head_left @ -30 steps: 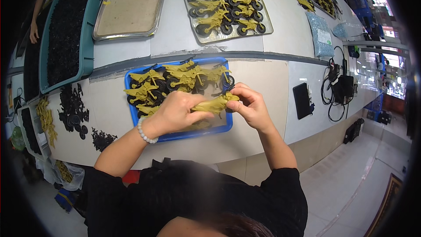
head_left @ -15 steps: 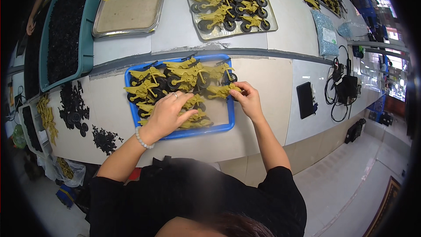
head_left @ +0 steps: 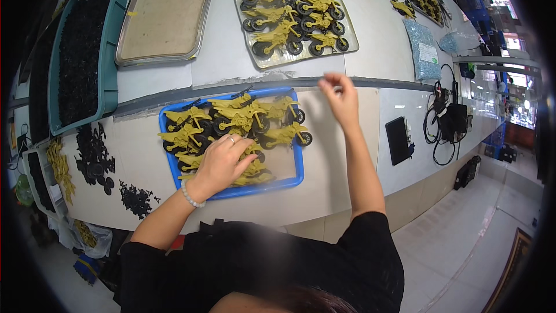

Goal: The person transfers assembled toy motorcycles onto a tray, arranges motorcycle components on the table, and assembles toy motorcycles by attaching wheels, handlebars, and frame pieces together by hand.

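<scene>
My left hand [head_left: 223, 165], palm down with its thumb apart from the fingers, lies over the yellow toy motorcycles [head_left: 236, 117] in a blue tray [head_left: 299, 168]. Parts of the motorcycles under it are hidden. At the tray's right side lies one toy motorcycle [head_left: 282, 134], its black front wheel at the rim. My right hand [head_left: 340, 101] is raised beyond the tray's far right corner, fingers loosely bent, with nothing seen in them. It is between the blue tray and a metal tray [head_left: 341, 58] of similar toy motorcycles.
A teal bin [head_left: 110, 64] of small black parts and an empty-looking metal tray [head_left: 191, 58] stand far left. Loose black parts [head_left: 136, 200] and yellow pieces [head_left: 58, 159] lie at left. To the right are a phone [head_left: 397, 140], a cable [head_left: 431, 122] and a bluish bag [head_left: 424, 52].
My right hand has let go of the toy motorcycle at the blue tray's right side and moved up and away. My left hand stays over the tray. The view has shifted slightly.
</scene>
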A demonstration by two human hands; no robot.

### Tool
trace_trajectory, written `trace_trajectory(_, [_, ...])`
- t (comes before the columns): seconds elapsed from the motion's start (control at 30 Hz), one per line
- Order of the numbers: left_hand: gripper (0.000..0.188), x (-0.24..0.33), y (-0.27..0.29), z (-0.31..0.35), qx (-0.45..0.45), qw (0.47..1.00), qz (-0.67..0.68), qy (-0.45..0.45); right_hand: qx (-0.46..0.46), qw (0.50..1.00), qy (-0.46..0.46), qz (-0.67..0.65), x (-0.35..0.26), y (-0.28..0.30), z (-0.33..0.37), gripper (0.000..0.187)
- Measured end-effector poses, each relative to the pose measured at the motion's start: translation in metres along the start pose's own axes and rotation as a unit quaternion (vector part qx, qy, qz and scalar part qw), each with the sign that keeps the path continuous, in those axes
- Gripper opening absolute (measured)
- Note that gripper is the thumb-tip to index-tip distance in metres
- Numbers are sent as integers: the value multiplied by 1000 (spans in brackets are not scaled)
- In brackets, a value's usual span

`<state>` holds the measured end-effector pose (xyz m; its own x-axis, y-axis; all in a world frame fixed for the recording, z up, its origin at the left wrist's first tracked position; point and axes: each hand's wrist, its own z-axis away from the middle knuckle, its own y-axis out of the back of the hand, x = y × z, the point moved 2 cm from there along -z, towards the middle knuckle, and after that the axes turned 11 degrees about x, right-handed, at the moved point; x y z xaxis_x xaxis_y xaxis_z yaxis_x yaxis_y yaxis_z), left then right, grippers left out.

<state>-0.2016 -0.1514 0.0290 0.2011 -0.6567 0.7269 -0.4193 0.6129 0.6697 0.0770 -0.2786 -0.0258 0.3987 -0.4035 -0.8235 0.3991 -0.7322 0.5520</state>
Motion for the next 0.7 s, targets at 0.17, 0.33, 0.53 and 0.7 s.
trace_trajectory(0.17, [25,8,2,-6,6,1000,5,-5,158,985,64,42,17,-12,-146,47])
trace_trajectory(0.33, [23,-1,12,-9,42,999,21,4,112,985,-24,126,12,-37,-224,67])
trace_trajectory(0.53, [21,-11,23,-15,47,998,19,38,-1,970,15,244,-12,-38,-222,68])
trace_trajectory(0.7, [23,-10,15,-29,48,995,76,46,40,995,67,64,-1,-21,-202,56])
